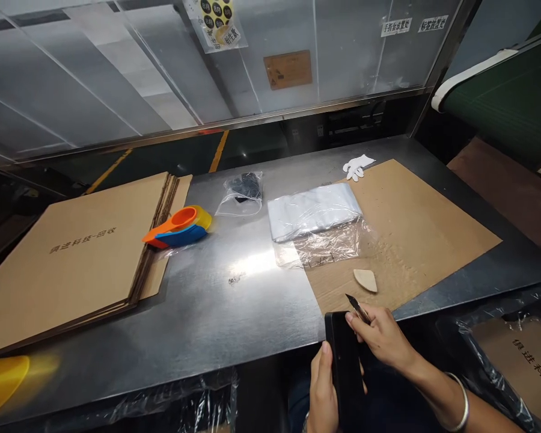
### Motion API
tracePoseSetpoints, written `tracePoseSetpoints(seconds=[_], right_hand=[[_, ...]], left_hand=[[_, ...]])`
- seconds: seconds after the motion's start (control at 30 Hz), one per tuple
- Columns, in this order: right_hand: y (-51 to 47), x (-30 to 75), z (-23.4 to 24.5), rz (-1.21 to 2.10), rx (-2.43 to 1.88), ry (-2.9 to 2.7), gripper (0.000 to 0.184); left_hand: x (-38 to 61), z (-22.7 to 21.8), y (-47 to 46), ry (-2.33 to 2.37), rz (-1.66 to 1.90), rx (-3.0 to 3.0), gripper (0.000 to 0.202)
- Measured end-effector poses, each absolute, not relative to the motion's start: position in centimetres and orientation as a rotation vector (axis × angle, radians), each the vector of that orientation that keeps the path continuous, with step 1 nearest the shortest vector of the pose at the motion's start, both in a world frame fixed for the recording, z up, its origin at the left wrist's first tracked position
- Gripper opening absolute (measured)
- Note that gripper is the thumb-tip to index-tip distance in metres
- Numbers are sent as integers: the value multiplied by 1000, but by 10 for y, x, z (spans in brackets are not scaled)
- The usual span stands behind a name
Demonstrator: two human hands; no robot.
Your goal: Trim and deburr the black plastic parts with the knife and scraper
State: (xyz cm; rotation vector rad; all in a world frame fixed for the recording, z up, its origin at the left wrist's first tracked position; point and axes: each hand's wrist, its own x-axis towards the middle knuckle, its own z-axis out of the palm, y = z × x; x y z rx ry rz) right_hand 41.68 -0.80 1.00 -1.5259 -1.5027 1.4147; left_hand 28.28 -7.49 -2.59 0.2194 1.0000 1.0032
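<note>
My left hand (323, 391) is closed around the side of a black, flat rectangular case (345, 373), thumb along its left edge. This case is phone-sized and tilted upright over my lap. In my right hand (385, 340) is a slim trimming knife (357, 307), its dark pointed blade aimed up and left. The right thumb rests by the case's upper right corner. Just beyond the knife, a pale wedge-shaped pad (365, 280) lies on a brown cardboard sheet (433, 222). The blade tip is apart from the pad.
Clear plastic bags (315, 210) lie mid-table, with a white glove (358, 166) behind. An orange, blue and yellow tape dispenser (180, 227) sits beside stacked cardboard (81, 252). A bag with a black item (243, 191) is farther back. A metal-framed panel (162, 72) stands behind the table.
</note>
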Motion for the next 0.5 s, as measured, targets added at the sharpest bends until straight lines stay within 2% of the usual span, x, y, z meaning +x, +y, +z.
tracePoseSetpoints(seconds=[0.13,0.5], right_hand=[[3,420,6,1496,-1526,-1390,46],[-17,425,15,1507,-1509,-1353,33]], left_hand=[[281,-15,-70,892,907,172,58],[285,-3,-55,901,920,81,61]])
